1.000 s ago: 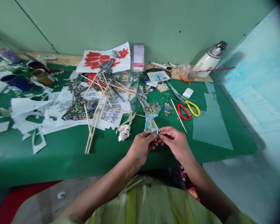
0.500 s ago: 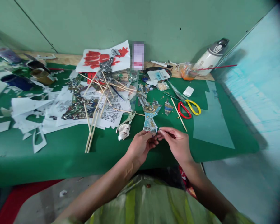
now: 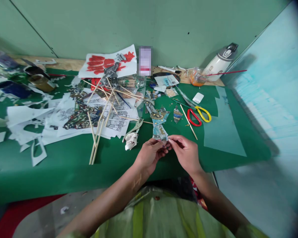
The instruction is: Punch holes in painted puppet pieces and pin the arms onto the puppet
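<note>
A jointed, painted cut-out puppet (image 3: 159,130) in blue, grey and gold lies on the table with its lower end raised in my hands. My left hand (image 3: 152,152) is closed on that lower end, thumb on top and fingers curled beneath. From the right, the fingertips of my right hand (image 3: 185,150) pinch at the same lower edge; whatever tiny item may be between them is too small to make out. Right of the puppet lie a loose painted piece (image 3: 177,114) and a thin wooden stick (image 3: 188,122).
Scissors (image 3: 195,116) with red and yellow handles lie to the right, near a translucent sheet (image 3: 223,132). Pliers (image 3: 136,127) rest left of the puppet beside crumpled white material (image 3: 131,141). Bamboo sticks (image 3: 96,145) cross over printed papers (image 3: 116,124). Paint cups (image 3: 13,88) stand far left.
My right fingertips have come slightly closer to my left fingers at the puppet's lower edge. The whole view has shifted a little; the other things lie as before.
</note>
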Tool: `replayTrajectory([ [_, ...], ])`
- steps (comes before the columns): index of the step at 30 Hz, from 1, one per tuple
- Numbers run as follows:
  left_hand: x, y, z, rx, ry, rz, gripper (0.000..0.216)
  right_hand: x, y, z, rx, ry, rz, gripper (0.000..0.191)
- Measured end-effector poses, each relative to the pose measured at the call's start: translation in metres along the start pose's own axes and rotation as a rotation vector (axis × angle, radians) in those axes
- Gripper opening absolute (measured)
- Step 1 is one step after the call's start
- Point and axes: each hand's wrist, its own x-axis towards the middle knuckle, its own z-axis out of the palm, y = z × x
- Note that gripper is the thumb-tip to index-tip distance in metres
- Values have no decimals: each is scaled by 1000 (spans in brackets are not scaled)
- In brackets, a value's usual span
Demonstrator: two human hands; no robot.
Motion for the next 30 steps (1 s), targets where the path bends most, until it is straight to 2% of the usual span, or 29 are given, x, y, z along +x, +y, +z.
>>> replayTrajectory([
  [10,1,1,-1,-10,-19,-9,18,2,-4,-7,29,-67,62,13],
  [15,2,0,-1,-20,-9,7,16,4,-5,-8,63,-53,89,8],
  [21,1,-1,2,14,-13,26,14,4,2,-7,160,-39,213,9],
  [30,2,-2,11,87,33,32,14,-5,4,-4,157,43,144,10],
])
